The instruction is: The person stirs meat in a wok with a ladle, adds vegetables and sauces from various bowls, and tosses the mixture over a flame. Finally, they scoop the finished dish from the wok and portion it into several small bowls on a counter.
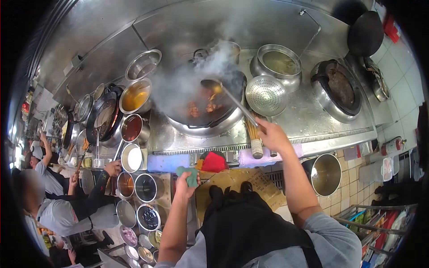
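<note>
My right hand (273, 136) is closed around the handle of a long ladle (238, 103), whose bowl reaches into a steaming wok (210, 121). Inside the wok lie reddish-brown pieces of food (212, 107); smoke hides much of its left side. In front of my body, left of the apron, my left hand (182, 185) grips a folded green cloth (192, 176). Just under the ladle handle are a perforated strainer (267, 94) and a bamboo wok brush (254, 136). A red cloth (213, 161) sits at the stove's front edge, beyond my left hand.
To the left stand bowls of oil (135, 96) and red sauce (132, 128), with several seasoning pots (146, 187) below. A large pot (278, 62) and a second wok (342, 85) are on the right. A metal bucket (326, 174) is on the floor. Co-workers (73, 212) work at left.
</note>
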`<state>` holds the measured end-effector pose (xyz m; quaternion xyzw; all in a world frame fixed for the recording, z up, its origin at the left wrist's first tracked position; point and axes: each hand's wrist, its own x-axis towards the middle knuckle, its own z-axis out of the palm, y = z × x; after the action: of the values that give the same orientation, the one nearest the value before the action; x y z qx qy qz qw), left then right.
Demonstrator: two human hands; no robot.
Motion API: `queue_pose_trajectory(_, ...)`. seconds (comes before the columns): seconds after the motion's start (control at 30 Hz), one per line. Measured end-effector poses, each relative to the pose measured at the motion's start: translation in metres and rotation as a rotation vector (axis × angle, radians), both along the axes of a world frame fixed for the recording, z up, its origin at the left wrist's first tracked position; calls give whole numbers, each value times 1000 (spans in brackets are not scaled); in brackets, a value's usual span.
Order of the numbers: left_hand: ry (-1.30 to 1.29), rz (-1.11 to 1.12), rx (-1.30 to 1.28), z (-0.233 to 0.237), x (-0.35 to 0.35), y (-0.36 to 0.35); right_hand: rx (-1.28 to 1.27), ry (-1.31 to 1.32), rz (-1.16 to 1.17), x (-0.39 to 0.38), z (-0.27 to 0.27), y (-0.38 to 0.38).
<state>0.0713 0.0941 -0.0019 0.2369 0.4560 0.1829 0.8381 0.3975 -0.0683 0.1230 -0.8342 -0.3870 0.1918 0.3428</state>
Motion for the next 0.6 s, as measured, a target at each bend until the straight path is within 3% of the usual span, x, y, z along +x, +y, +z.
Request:
queue_pose_trajectory(0.13,-162,171,-31,33,75,52,-33,-155,-73,-35,-39,75)
queue_pose_trajectory(0.3,-25,-172,-43,53,137,107,-57,-147,121,-72,-57,63)
queue_pose_trajectory(0.37,-18,-196,-68,56,140,113,-163,-220,173,-84,-9,28)
queue_pose_trajectory(0.43,-54,-201,-122,51,139,119,-135,-259,138,-87,4,3)
queue_pose_trajectory(0.53,-44,-198,-189,4,159,153,-233,-333,51,-115,13,-17)
queue_pose_trajectory(0.6,-26,-211,-197,-19,170,165,-224,-309,59,-127,47,-31)
